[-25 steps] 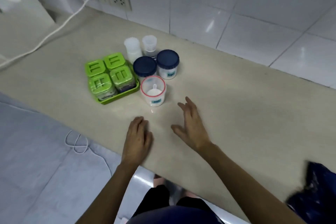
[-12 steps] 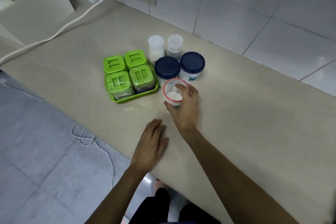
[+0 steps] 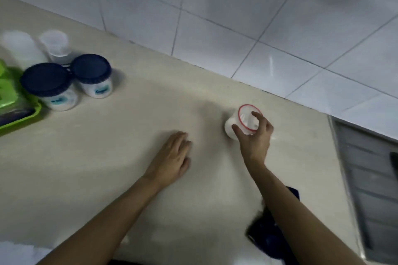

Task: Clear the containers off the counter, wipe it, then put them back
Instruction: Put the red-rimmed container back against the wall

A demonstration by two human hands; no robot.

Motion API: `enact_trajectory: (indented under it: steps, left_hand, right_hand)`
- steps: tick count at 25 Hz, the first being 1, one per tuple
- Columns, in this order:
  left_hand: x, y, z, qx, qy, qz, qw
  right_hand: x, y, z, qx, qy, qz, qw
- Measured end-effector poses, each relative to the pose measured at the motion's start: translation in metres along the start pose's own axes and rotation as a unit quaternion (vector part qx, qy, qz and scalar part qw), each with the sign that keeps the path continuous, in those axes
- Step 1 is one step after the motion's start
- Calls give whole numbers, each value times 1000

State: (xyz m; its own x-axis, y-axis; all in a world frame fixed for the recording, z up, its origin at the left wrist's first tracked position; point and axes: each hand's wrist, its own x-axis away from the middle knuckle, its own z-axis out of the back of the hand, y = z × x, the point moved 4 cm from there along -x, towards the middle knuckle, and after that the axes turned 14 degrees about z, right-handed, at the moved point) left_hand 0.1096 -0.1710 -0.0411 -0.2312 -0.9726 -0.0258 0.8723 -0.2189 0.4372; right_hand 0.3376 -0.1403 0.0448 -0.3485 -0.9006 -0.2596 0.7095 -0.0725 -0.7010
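The right hand point(image 3: 255, 135) is gripping the red-rimmed cup point(image 3: 241, 122), fingers point(image 3: 257, 115) clamped around its rim, the cup tilting and sitting well right of the blue-lidded jars point(image 3: 64, 80) on the worktop point(image 3: 129, 131). The left hand point(image 3: 172, 157) is lying flat, fingers together, left of the cup. Those jars are lying nearer the left hand, so it looks the better pick for the next grab.

At about three o'clock, the clear round plastic container with a thin red rim point(image 3: 245, 121) shows white contents. At nine o'clock, two white round tubs with navy-blue lids point(image 3: 49, 86) carry blue lettering. At their left, the bright green plastic tray point(image 3: 25, 115) glows lime. The pale beige stone counter point(image 3: 133, 127) meets white wall tiles with grey grout point(image 3: 215, 19). At five o'clock lies a dark navy cloth point(image 3: 265, 236).
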Motion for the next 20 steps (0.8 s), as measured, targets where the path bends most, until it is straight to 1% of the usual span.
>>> enact_trajectory:
  steps: [4,6,8,11,14,20]
  left_hand:
    - [-17,38,-28,-26,35,6,999]
    - [-17,41,-30,-30,60,13,998]
    - [-15,41,-30,-34,66,18,997]
    - [-17,41,-31,-30,50,27,998]
    - [-18,38,-33,-23,37,32,999]
    - [-18,38,-35,-41,36,31,998]
  right_hand:
    - [-61,61,45,2,19,-10,1000]
    - [-91,82,54,0,21,-4,1000]
    - [-118,96,55,-1,25,-4,1000]
    - [-151,109,45,-20,33,-9,999]
    - [-168,108,27,-21,22,-6,1000]
    - [-181,107,5,20,0,40,999]
